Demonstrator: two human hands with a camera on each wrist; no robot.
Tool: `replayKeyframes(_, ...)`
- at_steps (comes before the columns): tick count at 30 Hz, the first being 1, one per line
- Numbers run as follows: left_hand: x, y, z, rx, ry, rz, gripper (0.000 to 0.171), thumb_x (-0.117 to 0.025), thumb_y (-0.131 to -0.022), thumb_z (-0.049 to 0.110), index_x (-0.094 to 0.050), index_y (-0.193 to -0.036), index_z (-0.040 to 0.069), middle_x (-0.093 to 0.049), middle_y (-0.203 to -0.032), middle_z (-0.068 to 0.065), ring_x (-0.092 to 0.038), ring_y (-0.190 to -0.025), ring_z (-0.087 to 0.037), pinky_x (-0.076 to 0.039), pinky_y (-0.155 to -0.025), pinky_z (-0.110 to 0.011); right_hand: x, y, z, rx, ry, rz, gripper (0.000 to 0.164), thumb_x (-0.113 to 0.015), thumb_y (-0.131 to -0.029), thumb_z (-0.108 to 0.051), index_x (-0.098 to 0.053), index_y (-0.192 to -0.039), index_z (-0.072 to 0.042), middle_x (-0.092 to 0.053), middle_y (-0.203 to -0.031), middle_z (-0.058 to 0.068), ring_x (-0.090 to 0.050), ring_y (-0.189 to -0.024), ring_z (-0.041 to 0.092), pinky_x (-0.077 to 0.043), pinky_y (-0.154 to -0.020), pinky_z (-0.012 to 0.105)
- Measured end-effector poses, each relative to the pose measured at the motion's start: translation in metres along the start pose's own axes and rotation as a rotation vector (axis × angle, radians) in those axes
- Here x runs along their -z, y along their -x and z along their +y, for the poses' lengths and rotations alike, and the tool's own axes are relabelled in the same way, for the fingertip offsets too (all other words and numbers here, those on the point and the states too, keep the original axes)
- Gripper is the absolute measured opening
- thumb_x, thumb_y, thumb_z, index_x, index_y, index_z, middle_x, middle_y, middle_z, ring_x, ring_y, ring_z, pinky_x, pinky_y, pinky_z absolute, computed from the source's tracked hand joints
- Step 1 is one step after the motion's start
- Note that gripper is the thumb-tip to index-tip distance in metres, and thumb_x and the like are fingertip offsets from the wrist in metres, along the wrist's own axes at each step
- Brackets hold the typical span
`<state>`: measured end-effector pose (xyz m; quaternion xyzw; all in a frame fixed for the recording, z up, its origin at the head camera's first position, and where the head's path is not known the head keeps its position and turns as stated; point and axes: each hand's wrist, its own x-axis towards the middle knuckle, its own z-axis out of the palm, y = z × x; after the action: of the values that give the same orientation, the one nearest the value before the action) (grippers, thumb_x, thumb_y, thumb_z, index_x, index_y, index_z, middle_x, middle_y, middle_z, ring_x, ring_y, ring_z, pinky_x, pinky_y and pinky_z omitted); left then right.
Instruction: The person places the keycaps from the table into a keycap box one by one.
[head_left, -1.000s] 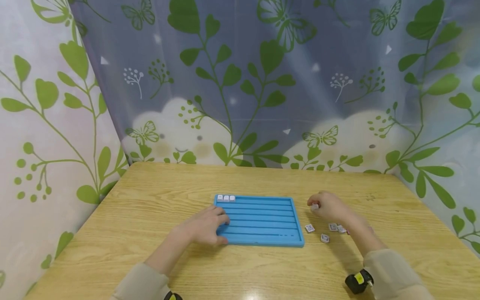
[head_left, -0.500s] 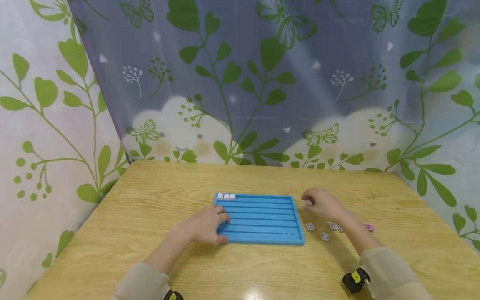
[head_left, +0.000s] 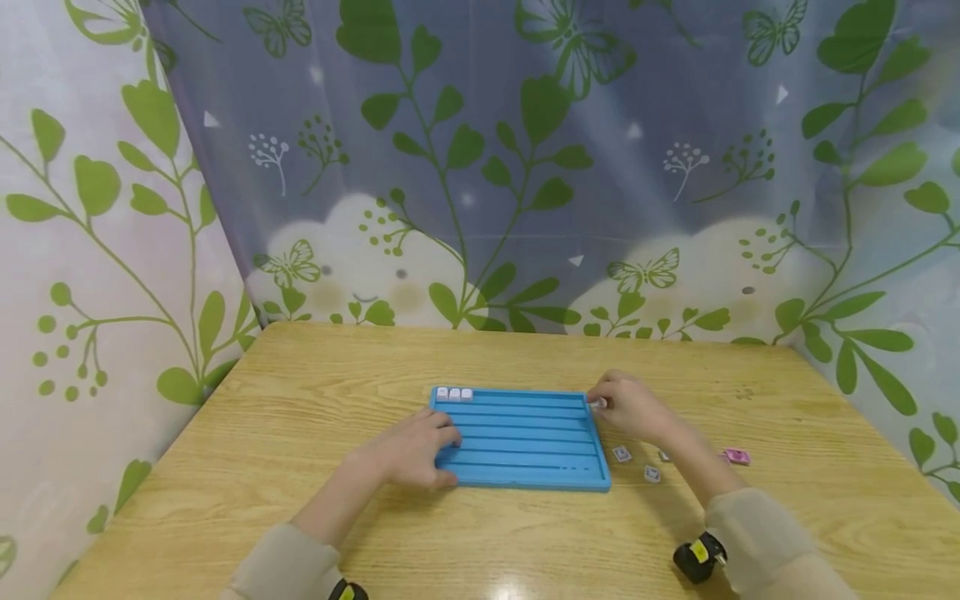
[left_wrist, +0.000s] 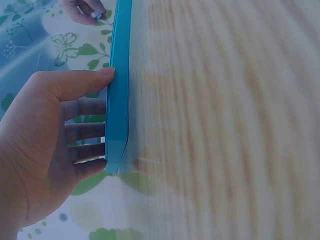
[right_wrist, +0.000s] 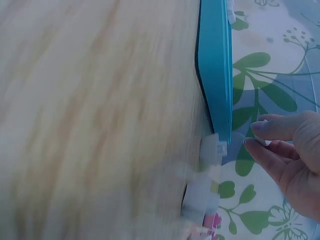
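On the wooden table lies a blue tray (head_left: 517, 431) with long parallel grooves. Three white keycaps (head_left: 455, 394) sit side by side in its far left corner. My left hand (head_left: 412, 450) rests on the tray's left end; in the left wrist view its thumb touches the near edge and its fingers stretch over the tray. At the tray's far right corner, my right hand (head_left: 630, 408) pinches a white keycap (head_left: 598, 404) between thumb and fingertips, partly hidden by the fingers.
Right of the tray lie loose keycaps: one white keycap (head_left: 622, 454) near the edge, another white keycap (head_left: 652, 474) closer to me, and a pink keycap (head_left: 738, 457) further right. My right forearm partly covers others. A patterned cloth (head_left: 480, 167) hangs behind the table (head_left: 420, 550).
My right hand has moved left with the white keycap, from above the loose keycaps to the tray's far right corner. The left hand has stayed on the tray.
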<state>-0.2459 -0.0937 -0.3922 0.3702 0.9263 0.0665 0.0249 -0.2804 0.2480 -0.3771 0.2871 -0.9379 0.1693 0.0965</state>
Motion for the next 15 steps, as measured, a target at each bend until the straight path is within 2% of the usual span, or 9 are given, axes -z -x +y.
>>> replayKeyframes(7,-0.001,-0.001,0.000,0.009,0.000,-0.005,0.049,-0.064,-0.080,0.041,-0.059,-0.117,0.011,-0.054,-0.116,-0.005,-0.046,-0.111,-0.023,-0.039,-0.096,-0.040,-0.005,-0.012,-0.006,-0.075,-0.011,-0.028,0.019,-0.062,-0.080,0.003,-0.065,-0.099,0.003,-0.058,-0.093,0.010,-0.057,-0.081,0.023,-0.051,-0.066,0.032)
replayKeyframes(15,-0.003,-0.002,-0.002,0.006,-0.009,-0.005,0.048,-0.065,-0.080,0.041,-0.059,-0.117,0.011,-0.054,-0.114,-0.005,-0.046,-0.109,-0.022,-0.040,-0.095,-0.039,-0.014,-0.030,-0.019,-0.022,-0.009,-0.020,0.018,-0.064,-0.081,0.001,-0.068,-0.098,0.001,-0.059,-0.090,0.008,-0.057,-0.079,0.021,-0.050,-0.067,0.032)
